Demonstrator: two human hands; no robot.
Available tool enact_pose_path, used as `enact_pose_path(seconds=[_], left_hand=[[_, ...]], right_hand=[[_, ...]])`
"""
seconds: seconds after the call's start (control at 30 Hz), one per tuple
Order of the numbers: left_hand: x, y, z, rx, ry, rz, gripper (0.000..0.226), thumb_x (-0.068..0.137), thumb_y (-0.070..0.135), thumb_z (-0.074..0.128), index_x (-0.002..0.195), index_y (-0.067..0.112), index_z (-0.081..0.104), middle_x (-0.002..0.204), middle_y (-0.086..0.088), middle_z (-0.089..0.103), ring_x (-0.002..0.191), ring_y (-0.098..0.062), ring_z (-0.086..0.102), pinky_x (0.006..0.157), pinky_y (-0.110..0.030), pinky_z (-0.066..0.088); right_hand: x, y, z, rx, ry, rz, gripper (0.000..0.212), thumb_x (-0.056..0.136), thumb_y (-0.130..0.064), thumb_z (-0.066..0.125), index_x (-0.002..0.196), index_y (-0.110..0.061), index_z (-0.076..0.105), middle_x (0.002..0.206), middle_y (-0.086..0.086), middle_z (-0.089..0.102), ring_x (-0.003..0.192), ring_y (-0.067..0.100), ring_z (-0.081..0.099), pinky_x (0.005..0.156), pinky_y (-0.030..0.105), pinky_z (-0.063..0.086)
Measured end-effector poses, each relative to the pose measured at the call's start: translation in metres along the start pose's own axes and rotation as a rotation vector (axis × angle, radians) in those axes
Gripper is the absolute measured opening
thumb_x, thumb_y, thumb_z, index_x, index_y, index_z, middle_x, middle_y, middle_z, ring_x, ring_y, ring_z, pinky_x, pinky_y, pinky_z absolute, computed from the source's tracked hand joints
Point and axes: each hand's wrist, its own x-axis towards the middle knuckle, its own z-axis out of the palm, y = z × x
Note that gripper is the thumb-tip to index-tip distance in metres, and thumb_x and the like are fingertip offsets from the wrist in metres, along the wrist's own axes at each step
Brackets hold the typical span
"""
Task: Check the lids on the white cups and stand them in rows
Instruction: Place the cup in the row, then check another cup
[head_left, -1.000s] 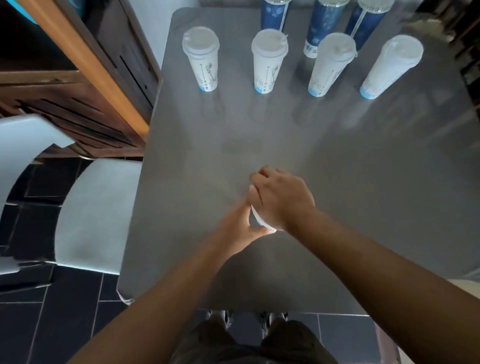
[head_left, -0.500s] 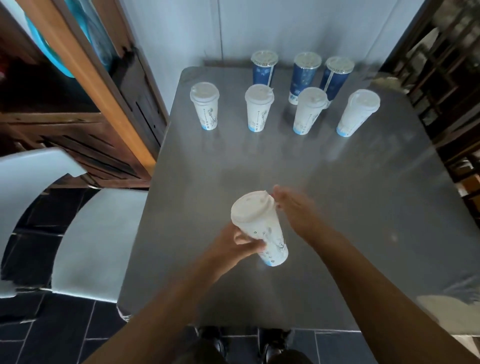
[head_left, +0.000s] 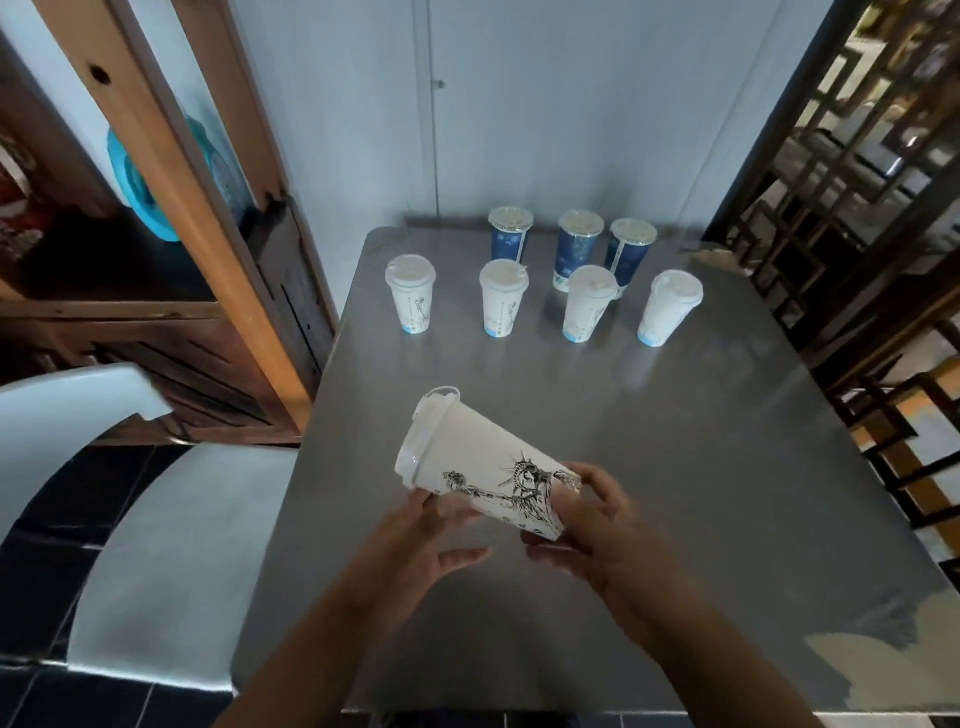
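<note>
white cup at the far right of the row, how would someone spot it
On the steel table, four white cups stand in a row before three blue cups. The rightmost white cup is nearest the lattice screen; no drawing shows on its side, unlike its neighbours.

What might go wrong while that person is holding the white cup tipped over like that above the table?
The held cup lies tilted, lid toward the left, gripped only near its base by the right hand with the left hand beneath. If its lid is loose, it may pop off and spill any contents. Setting it down carelessly might also knock the standing white cups.
</note>
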Motion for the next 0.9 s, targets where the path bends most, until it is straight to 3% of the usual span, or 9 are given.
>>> enact_pose_path(seconds=[0.1,0.17,0.27,0.4,0.5,0.57,0.7,0.8,0.9], left_hand=[[-0.008,0.021,-0.016,0.047,-0.019,-0.016,0.105,0.045,0.068,0.088,0.131,0.021,0.051,0.126,-0.004,0.070,0.118,-0.031,0.066,0.084,-0.052,0.059],[-0.011,0.040,-0.023,0.140,-0.009,-0.025,0.083,0.068,0.072,0.071,0.135,0.029,0.050,0.130,-0.005,0.068,0.116,-0.034,0.067,0.087,-0.055,0.058],[-0.010,0.062,-0.026,0.281,0.043,-0.033,0.061,0.089,0.066,0.035,0.136,0.032,0.053,0.125,-0.010,0.069,0.107,-0.033,0.071,0.083,-0.049,0.059],[-0.010,0.070,-0.020,0.365,0.073,0.012,0.052,0.094,0.057,0.033,0.128,0.032,0.062,0.109,-0.002,0.075,0.093,-0.020,0.073,0.077,-0.043,0.061],[-0.012,0.065,-0.022,0.312,0.066,0.056,0.040,0.102,0.044,0.033,0.124,0.038,0.066,0.113,0.005,0.075,0.102,-0.019,0.072,0.081,-0.045,0.063],[-0.012,0.064,-0.024,0.299,0.012,0.092,0.036,0.103,0.033,0.038,0.120,0.044,0.068,0.118,0.006,0.073,0.111,-0.019,0.070,0.079,-0.037,0.063],[-0.012,0.060,-0.029,0.237,-0.122,0.139,0.046,0.104,0.005,0.040,0.142,0.025,0.052,0.135,-0.008,0.063,0.125,-0.028,0.061,0.090,-0.035,0.058],[-0.013,0.056,-0.028,0.196,-0.184,0.112,0.050,0.102,0.004,0.039,0.149,0.018,0.042,0.141,-0.015,0.057,0.130,-0.033,0.055,0.098,-0.041,0.054],[-0.010,0.056,-0.023,0.225,-0.113,0.082,0.040,0.105,0.015,0.040,0.141,0.028,0.053,0.135,-0.010,0.062,0.125,-0.032,0.060,0.093,-0.046,0.057]], right_hand=[[-0.008,-0.016,0.000,-0.390,0.121,-0.281,0.039,0.073,-0.041,0.073,0.110,-0.040,0.061,0.106,-0.004,0.073,0.088,0.014,0.074,0.074,0.034,0.061],[-0.012,-0.023,0.001,-0.593,0.135,-0.432,0.042,0.072,-0.046,0.069,0.112,-0.048,0.057,0.104,-0.020,0.071,0.087,0.003,0.072,0.073,0.021,0.059],[-0.016,-0.025,0.005,-0.738,0.072,-0.546,0.050,0.073,-0.042,0.072,0.120,-0.047,0.054,0.108,-0.018,0.068,0.092,-0.001,0.069,0.075,0.009,0.053],[-0.017,-0.021,0.011,-0.826,0.022,-0.656,0.054,0.076,-0.036,0.073,0.124,-0.046,0.051,0.117,-0.021,0.060,0.100,0.002,0.066,0.078,0.007,0.051],[-0.018,-0.020,0.014,-0.651,0.035,-0.506,0.056,0.071,-0.046,0.071,0.123,-0.050,0.049,0.110,-0.021,0.065,0.091,0.008,0.072,0.073,0.020,0.058],[-0.015,-0.019,0.015,-0.419,0.020,-0.312,0.056,0.067,-0.050,0.070,0.120,-0.048,0.051,0.108,-0.014,0.067,0.082,0.019,0.075,0.068,0.034,0.062],[-0.012,-0.017,0.010,-0.113,-0.034,-0.047,0.034,0.079,-0.041,0.063,0.110,-0.028,0.065,0.097,0.011,0.074,0.081,0.033,0.075,0.057,0.036,0.057],[-0.015,-0.014,0.006,-0.118,-0.043,-0.049,0.021,0.081,-0.036,0.066,0.099,-0.028,0.071,0.092,0.013,0.075,0.080,0.031,0.074,0.060,0.035,0.058],[-0.017,-0.011,0.004,-0.317,0.021,-0.194,0.027,0.075,-0.040,0.068,0.102,-0.034,0.066,0.101,0.003,0.074,0.084,0.018,0.075,0.065,0.030,0.060]])
